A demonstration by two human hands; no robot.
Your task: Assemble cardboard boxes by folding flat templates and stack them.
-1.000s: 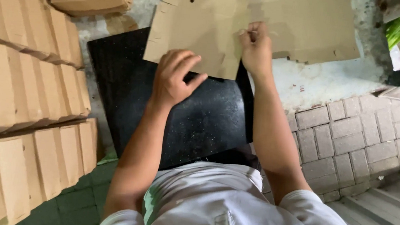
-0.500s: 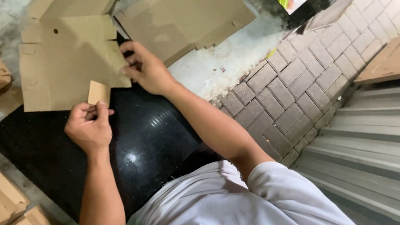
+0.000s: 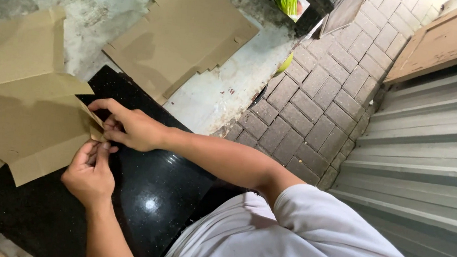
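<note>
1. Cardboard blank (image 3: 17,119), die-cut and unfolded, lies partly on the black slab and partly hangs off its far edge, just beyond both hands. It looks placed there so the hard flat stone can back up the creases while the panels get bent.

2. Black polished slab (image 3: 148,204) sits under the hands and forearms. I judge it serves as the work surface, since the floor around it is rough, stained concrete.

3. Second flat cardboard sheet (image 3: 184,32) rests on the concrete well past the right hand, out of reach of the fingers, lying untouched.

4. Right hand (image 3: 128,127) reaches across from the person's right, fingers narrowed into a pinch on a small flap at the blank's near edge. The grip seems set that way to steady the flap right at its fold line.

5. Left hand (image 3: 90,174) comes up from below, just beneath the right hand and almost touching it. Its fingers are closed on the same small flap, thumb pressed along the cardboard, apparently so both hands can work one crease together.

6. Small flap (image 3: 96,127) itself stands between the two sets of fingertips, partly hidden by them, so I cannot tell how far it is bent.
</note>
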